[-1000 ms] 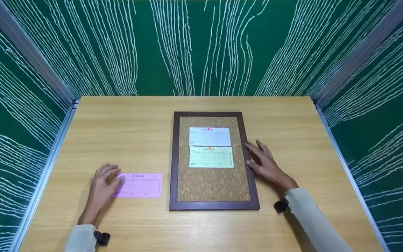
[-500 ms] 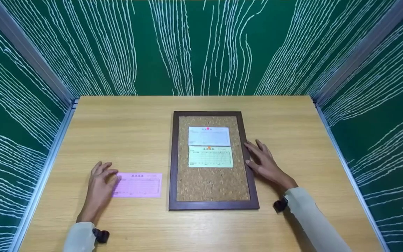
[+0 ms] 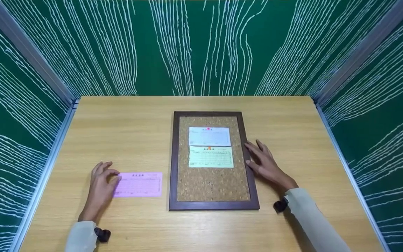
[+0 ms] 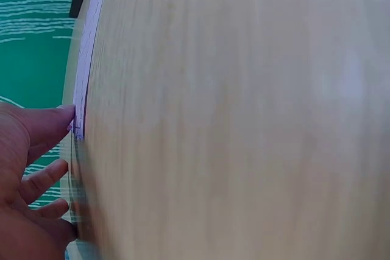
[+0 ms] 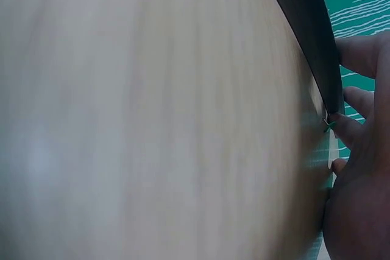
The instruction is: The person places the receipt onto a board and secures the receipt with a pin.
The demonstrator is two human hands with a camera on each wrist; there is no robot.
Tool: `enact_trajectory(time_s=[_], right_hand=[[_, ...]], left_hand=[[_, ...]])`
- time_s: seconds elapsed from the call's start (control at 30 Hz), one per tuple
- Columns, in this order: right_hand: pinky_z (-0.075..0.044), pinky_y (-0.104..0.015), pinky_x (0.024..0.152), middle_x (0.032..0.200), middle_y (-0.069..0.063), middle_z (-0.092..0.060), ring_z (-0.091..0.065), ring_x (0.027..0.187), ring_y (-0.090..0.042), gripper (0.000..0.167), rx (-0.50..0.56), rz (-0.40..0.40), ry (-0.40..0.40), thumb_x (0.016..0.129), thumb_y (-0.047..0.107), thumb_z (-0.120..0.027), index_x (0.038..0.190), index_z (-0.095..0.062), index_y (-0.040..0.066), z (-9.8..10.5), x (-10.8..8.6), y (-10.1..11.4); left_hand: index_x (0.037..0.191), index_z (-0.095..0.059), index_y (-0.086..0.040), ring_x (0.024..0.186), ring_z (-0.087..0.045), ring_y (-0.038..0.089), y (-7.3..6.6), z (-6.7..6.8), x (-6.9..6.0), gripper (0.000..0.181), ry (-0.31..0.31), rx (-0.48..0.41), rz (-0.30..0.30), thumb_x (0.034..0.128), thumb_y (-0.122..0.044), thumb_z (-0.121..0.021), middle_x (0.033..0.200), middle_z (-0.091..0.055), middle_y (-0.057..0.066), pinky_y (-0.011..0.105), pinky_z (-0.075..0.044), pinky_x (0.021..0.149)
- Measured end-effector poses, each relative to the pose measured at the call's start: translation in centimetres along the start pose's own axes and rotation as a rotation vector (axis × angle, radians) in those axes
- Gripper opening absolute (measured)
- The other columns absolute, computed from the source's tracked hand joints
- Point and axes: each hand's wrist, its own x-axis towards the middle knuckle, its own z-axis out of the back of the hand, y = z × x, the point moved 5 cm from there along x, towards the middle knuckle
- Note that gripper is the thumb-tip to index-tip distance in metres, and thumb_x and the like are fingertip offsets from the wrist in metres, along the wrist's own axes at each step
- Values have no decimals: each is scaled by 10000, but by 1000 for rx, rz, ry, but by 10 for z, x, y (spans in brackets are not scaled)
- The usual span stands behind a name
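Observation:
A pink printed slip of paper [image 3: 139,184] lies left of the board in the head view. My left hand [image 3: 100,183] is at its left edge, thumb and index finger pinching the corner area; the left wrist view shows the thumb [image 4: 52,120] meeting the paper's end. In the middle is a corkboard [image 3: 212,185] with a dark brown frame. Fixed to its cork are a white slip [image 3: 209,137] with a pink pin and a green slip [image 3: 211,158] with an orange pin. My right hand [image 3: 266,166] touches the frame's right side with thumb and extended fingers.
The wooden table [image 3: 124,133] reaches back to a green wall [image 3: 278,35] with white wavy lines. Similar green panels stand at both sides. Black wrist cameras sit at both cuffs.
My left hand has drawn back slightly to the left, to the pink slip's edge, and its fingers have spread a little. The right hand and corkboard have stayed in place.

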Motion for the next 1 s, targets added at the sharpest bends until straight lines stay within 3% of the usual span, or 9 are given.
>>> enact_trajectory(time_s=[0.2, 0.5, 0.77, 1.0], right_hand=[[-18, -815, 1259, 1789, -188, -302, -34, 1670, -528, 677, -18, -13, 11, 1093, 300, -668, 1705, -420, 149, -1, 0, -1], [-43, -836, 1246, 1819, -203, -200, -13, 1669, -533, 680, -23, -43, 27, 1091, 293, -670, 1710, -415, 172, -1, 0, 0], [-65, -827, 1254, 1836, -181, -141, -8, 1680, -495, 702, -20, -48, 35, 1091, 326, -678, 1722, -397, 198, 0, 0, -1], [-30, -814, 1263, 1829, -170, -192, -1, 1681, -497, 701, -21, -41, 32, 1093, 319, -671, 1722, -393, 189, -2, 1, 0]], left_hand=[[1070, -767, 87, 1629, -193, 503, -3, -2, 3, 114, 6, 24, -6, 975, 24, -771, 1603, -488, 290, 651, -149, 1333], [1056, -764, 89, 1622, -190, 504, -7, 1, 4, 87, 37, 22, 21, 993, 35, -741, 1613, -461, 296, 645, -166, 1333], [1076, -777, 104, 1625, -221, 482, -10, 3, 7, 114, 21, -1, 22, 1016, 39, -706, 1586, -516, 282, 625, -212, 1329], [1087, -782, 111, 1513, -426, 445, -13, 5, 7, 126, -38, -18, -22, 1037, 35, -694, 1448, -644, 263, 585, -327, 1277]])
